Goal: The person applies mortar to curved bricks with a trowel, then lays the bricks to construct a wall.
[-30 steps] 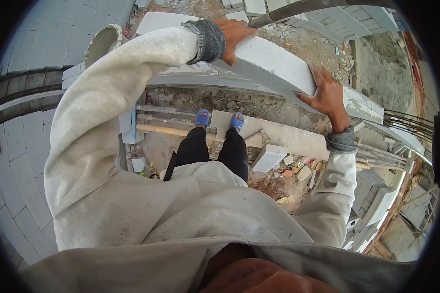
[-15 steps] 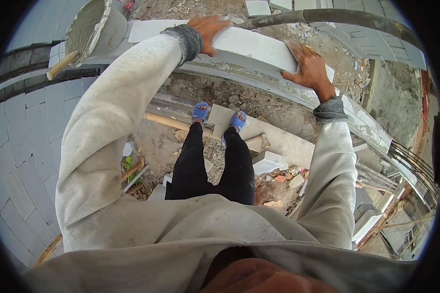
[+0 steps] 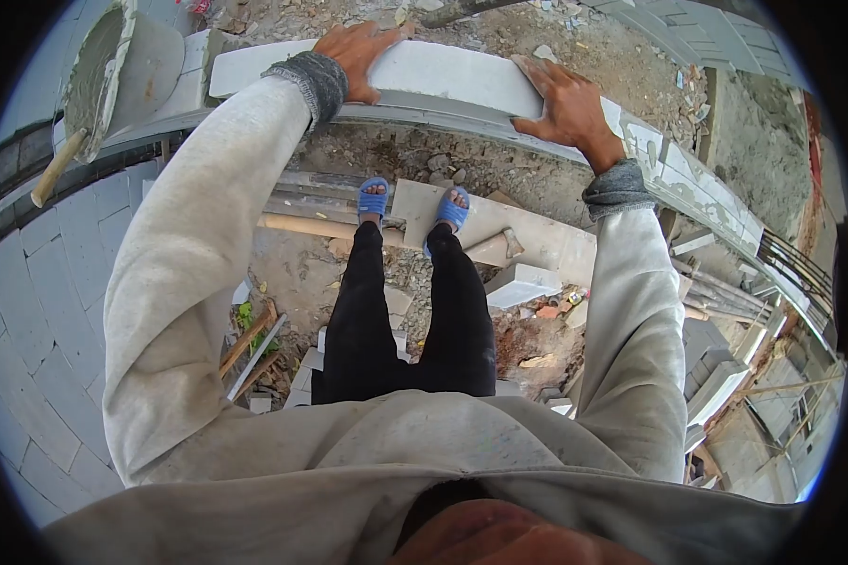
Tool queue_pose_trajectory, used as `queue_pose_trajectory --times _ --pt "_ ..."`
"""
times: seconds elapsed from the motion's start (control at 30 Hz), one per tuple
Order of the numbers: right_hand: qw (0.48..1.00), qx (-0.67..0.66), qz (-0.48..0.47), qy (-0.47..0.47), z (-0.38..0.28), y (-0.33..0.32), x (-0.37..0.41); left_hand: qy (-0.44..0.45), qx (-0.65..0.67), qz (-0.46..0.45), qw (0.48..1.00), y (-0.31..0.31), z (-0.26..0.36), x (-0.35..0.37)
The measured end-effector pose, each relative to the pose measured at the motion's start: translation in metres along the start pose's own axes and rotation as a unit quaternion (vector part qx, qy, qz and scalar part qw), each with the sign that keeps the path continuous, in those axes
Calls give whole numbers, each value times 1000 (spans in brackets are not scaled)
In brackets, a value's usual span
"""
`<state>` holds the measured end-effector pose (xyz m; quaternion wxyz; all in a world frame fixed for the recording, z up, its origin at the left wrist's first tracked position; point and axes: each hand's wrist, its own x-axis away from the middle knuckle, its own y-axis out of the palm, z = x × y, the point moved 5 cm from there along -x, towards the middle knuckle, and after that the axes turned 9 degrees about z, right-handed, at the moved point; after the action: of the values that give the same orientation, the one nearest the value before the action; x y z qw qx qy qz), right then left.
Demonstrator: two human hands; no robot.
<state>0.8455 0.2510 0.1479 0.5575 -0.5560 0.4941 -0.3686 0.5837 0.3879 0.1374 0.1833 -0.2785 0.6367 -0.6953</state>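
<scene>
A bucket (image 3: 155, 56) of grey mortar (image 3: 92, 58) sits on the wall (image 3: 693, 188) at far left, with a wooden handle (image 3: 57, 169) sticking out of it. Just right of it, a pale block (image 3: 448, 71) lies along the top of the wall. The left hand (image 3: 356, 52) grips the block near its left end, fingers over the top and thumb on the near face. The right hand (image 3: 561, 104) clasps its right end, fingers spread across the top. Below, between the arms, blue sandals (image 3: 373, 200) stand on a plank (image 3: 528, 245) amid rubble. A loose block piece (image 3: 523, 282) lies just right of the legs.
</scene>
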Motion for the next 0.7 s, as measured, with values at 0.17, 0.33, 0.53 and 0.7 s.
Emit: queue_pose_trajectory --times 0.17,0.33,0.53,0.7 --pt "1000 10 -5 3 -2 7 0 3 -5 2 1000 7 -3 0" --pt "1000 13 10 -1 -5 16 2 4 -4 5 1000 9 -6 2" --pt "1000 11 23 -7 -6 14 0 1 8 -19 1000 3 -5 1" --pt "1000 7 23 -7 -7 13 -1 -1 -10 2 1000 1 -3 5"
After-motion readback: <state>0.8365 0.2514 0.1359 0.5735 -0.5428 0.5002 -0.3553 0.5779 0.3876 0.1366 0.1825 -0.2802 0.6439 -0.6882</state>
